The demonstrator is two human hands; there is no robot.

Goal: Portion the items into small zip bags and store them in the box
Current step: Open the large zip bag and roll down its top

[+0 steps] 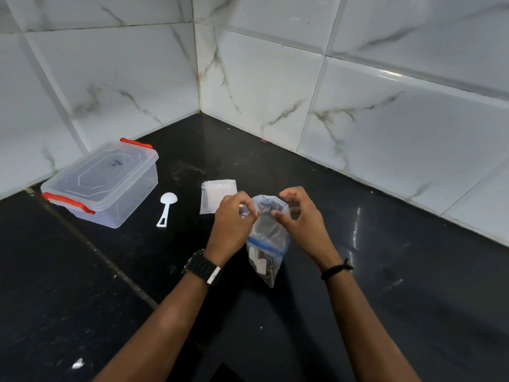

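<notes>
black counter [385, 271]: hands pinch bag [268, 238].

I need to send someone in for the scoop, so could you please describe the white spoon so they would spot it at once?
Start at the clear plastic box with orange clips, at the left of the black counter. Just right of it, apart from it, lies the white spoon, bowl toward the wall, handle toward the person. It is the only solid white utensil; the small zip bags further right are flat and see-through.

Bare forearms, black watch [202, 267] on left wrist, black band [336, 270] on right
</notes>
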